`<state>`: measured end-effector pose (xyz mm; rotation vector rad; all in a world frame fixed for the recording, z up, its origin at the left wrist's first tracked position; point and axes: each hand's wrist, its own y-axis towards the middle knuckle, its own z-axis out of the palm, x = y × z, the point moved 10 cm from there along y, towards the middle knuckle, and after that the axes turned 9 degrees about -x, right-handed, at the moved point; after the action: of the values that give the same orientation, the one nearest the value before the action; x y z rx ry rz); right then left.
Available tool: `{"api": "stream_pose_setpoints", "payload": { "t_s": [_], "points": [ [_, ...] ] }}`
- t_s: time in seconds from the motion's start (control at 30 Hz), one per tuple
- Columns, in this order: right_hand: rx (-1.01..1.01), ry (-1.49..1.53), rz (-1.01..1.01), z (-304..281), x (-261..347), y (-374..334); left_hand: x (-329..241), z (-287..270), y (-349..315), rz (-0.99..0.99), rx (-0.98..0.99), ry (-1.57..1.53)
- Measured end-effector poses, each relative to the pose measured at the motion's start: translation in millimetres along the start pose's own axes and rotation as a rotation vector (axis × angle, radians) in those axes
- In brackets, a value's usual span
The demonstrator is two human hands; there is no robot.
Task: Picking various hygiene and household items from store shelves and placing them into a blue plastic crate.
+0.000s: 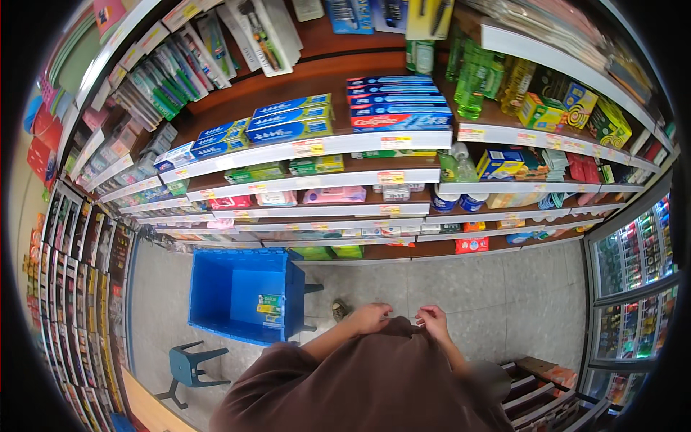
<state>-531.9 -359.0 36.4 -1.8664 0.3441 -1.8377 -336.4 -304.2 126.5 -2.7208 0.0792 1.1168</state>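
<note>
My left hand (373,317) and my right hand (432,321) hang a little apart in front of my brown shirt, above the grey tiled floor. The fingers of both are loosely bent, not closed into fists, and I see nothing held in either. To the left of my left hand stands a blue plastic crate (294,294), its open side facing up. A few small green and yellow boxes (270,305) lie in it. Ahead, the shelf carries rows of blue and yellow toothpaste boxes (288,122) and a stack of red and blue toothpaste boxes (400,115).
A dark green stool (186,366) stands near the crate. Hanging toothbrush packs (169,83) fill the upper left; green bottles (473,79) stand upper right. A glass-door drinks fridge (633,252) is at the right, a slatted rack (543,396) at lower right, packed shelves (79,288) at left.
</note>
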Motion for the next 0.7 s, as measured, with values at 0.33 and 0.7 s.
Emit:
{"api": "stream_pose_setpoints", "payload": {
  "t_s": [0.33, 0.7],
  "points": [
    [-0.021, 0.026, 0.033, -53.2, -24.9, -11.2, -70.5, 63.2, -6.3, 0.091, 0.159, 0.03],
    [-0.056, -0.567, -0.586, 13.3, 118.1, 34.0, -54.1, 44.4, -19.2, -0.025, 0.052, -0.07]
  ]
}}
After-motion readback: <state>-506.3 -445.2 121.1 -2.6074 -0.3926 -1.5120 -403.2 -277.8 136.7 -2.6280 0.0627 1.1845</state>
